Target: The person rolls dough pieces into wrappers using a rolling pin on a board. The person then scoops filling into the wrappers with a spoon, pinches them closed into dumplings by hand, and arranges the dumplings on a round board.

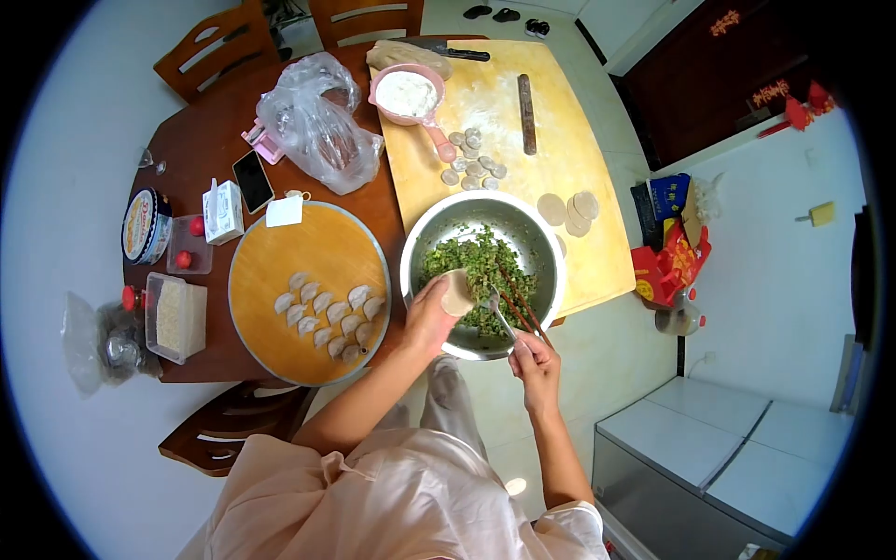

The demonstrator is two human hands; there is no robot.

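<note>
My left hand point(431, 319) holds a round dough wrapper point(457, 294) over the near left rim of a steel bowl point(422, 220). Chopped green filling point(478, 261) lies in the bowl. In my right hand point(535, 366) is a metal spoon point(502, 317), its tip at the filling. Chopsticks point(525, 303) lean in the bowl beside the spoon. Several folded dumplings point(323, 301) rest on a round board point(266, 252) to the left. Flat wrappers point(579, 213) and small dough pieces point(474, 169) lie on the yellow board point(551, 131) behind the bowl.
A rolling pin point(527, 114), a pink flour scoop point(408, 94) and a knife point(467, 54) lie at the back. Left are a plastic bag point(322, 121), phone point(253, 181), tissue box point(223, 213), round tin point(147, 226) and rice container point(175, 318). A chair point(233, 425) touches the near left side.
</note>
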